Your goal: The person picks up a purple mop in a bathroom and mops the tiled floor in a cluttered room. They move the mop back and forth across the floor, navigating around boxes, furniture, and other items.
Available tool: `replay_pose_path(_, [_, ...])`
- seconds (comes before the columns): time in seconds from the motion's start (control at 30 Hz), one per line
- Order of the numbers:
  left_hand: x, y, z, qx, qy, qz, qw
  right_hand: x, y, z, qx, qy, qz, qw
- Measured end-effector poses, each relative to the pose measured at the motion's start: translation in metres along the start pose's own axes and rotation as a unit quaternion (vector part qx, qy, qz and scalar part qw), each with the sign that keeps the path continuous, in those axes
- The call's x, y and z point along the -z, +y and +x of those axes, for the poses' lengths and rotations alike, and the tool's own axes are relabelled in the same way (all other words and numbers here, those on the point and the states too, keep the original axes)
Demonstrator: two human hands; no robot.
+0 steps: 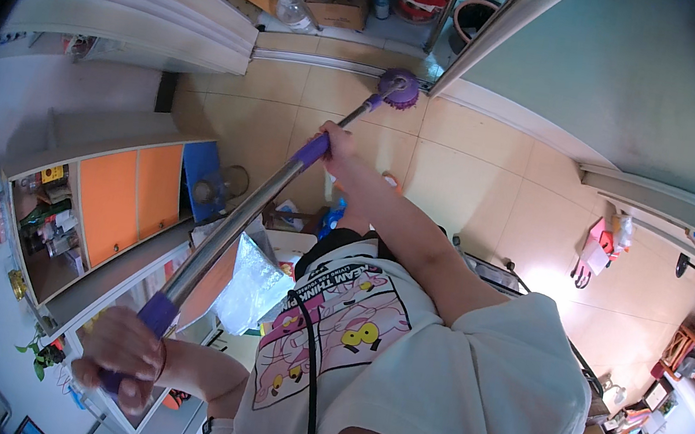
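Observation:
Both of my hands are on the steel pole (240, 222) of a mop with purple grips. My left hand (125, 355) is wrapped around the purple grip at the pole's upper end, low on the left. Farther down, my right hand (338, 142) grips the pole by its middle purple collar. The round purple mop head (399, 89) rests at the metal sliding-door track (322, 62), close to the foot of the door frame. Its fringe touches the beige floor tiles (364, 96).
A frosted glass sliding door (627, 76) stands right of the opening. Beyond the track are a cardboard box (336, 12), a plastic bottle (293, 13) and a bucket (472, 18). An orange-doored cabinet (123, 199) is at left. Pink slippers (592, 251) lie at right.

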State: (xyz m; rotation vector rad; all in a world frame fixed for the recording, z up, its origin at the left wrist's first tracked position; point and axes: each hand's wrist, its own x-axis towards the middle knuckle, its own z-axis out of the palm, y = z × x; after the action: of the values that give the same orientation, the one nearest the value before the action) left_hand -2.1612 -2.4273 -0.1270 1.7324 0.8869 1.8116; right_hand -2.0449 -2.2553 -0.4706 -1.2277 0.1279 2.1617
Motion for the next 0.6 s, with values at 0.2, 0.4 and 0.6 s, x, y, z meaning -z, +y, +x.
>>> replay_pose_path(0.2, [-0.033,-0.066,0.0,0.102,-0.004,-0.015,0.995,0.046,-0.026,0.072,0.003,-0.013,0.128,0.992])
replay_pose_path(0.4, [-0.07,-0.074,0.005,0.186,0.0,0.001,0.983,0.061,-0.054,0.091,-0.027,0.023,0.082,0.996])
replay_pose_path(0.6, [-0.063,-0.07,0.017,0.143,-0.085,-0.011,0.986,0.054,-0.039,0.097,-0.051,-0.013,0.089,0.995])
